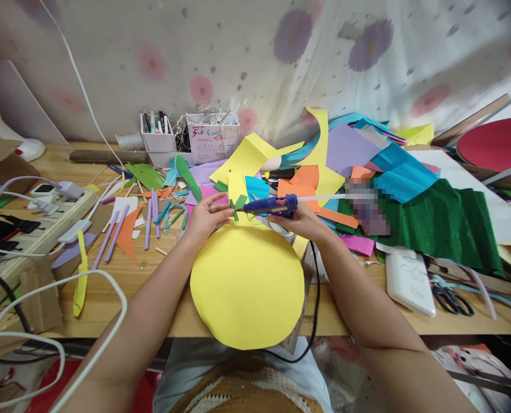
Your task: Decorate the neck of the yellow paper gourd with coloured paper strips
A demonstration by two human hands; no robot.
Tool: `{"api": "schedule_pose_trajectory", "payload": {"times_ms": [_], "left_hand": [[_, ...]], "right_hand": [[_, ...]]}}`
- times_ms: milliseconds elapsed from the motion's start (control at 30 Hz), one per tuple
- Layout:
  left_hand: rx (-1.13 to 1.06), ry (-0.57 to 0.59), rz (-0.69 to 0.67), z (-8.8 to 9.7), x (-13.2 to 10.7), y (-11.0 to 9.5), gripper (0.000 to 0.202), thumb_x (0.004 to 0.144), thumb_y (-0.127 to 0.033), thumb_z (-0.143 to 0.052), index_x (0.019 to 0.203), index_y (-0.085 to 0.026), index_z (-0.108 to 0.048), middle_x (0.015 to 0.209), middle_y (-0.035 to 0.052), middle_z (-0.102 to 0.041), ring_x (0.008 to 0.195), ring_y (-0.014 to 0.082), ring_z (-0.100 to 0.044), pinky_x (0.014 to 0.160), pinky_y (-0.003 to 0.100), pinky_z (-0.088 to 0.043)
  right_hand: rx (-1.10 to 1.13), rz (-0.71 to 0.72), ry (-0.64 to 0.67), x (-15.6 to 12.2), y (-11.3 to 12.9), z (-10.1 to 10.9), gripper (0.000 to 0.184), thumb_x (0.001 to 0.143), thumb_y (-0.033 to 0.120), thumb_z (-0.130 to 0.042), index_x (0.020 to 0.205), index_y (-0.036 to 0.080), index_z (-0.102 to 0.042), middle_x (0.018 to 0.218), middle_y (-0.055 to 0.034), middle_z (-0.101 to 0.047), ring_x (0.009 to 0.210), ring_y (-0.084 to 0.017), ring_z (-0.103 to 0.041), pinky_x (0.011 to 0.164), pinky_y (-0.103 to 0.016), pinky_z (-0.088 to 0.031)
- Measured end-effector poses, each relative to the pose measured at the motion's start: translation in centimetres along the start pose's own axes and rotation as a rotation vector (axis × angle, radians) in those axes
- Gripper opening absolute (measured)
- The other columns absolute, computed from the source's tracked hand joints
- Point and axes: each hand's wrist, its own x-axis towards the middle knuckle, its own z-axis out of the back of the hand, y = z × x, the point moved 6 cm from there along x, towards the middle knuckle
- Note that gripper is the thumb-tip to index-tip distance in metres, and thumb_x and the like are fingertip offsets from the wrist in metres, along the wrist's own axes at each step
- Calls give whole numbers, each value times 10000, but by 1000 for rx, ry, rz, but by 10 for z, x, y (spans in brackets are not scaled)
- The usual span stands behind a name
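Note:
My right hand [300, 221] is wrapped round a blue hot glue gun [272, 205], its nozzle pointing left and a clear glue stick [324, 197] sticking out of its back. Between the fingertips of my left hand [212, 213] is a small green paper roll [234, 210], held upright close to the nozzle. Whether the nozzle touches the roll I cannot tell. Below both hands a large yellow paper disc [246, 287] lies at the table's front edge, overhanging it slightly. The glue gun's black cord [318, 287] hangs down beside the disc.
Loose purple paper rolls [117, 236] and scraps lie to the left, near a power strip [61, 229] with white cables. Coloured paper sheets [350, 143] pile up behind. Green crepe paper [444, 223], a white power bank [410, 281] and scissors [451, 298] are on the right.

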Motion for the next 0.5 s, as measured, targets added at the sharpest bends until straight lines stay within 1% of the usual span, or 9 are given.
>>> {"api": "schedule_pose_trajectory", "payload": {"times_ms": [200, 367, 500], "left_hand": [[-3, 29, 16, -3, -2, 0, 587, 484, -107, -781, 1042, -127, -602, 687, 0, -644, 576, 112, -613, 554, 240, -510], [9, 56, 12, -3, -1, 1, 613, 491, -126, -788, 1072, -117, -594, 697, 5, -649, 570, 112, -615, 535, 232, -508], [22, 72, 14, -3, -1, 1, 633, 486, -136, -795, 1085, -116, -592, 695, 5, -649, 566, 110, -616, 530, 227, -504]], "right_hand": [[-8, -15, -6, 0, -4, 1, 440, 736, 467, -615, 1054, 164, -629, 960, -66, -665, 821, -197, -599, 702, -303, -482], [-20, 9, -44, 1, -9, 3, 450, 737, 473, -619, 1074, 176, -616, 962, -62, -658, 847, -202, -596, 705, -299, -479], [-29, 12, -76, 0, -9, 5, 441, 728, 488, -621, 1046, 183, -632, 915, -51, -659, 824, -205, -601, 681, -299, -480]]}}
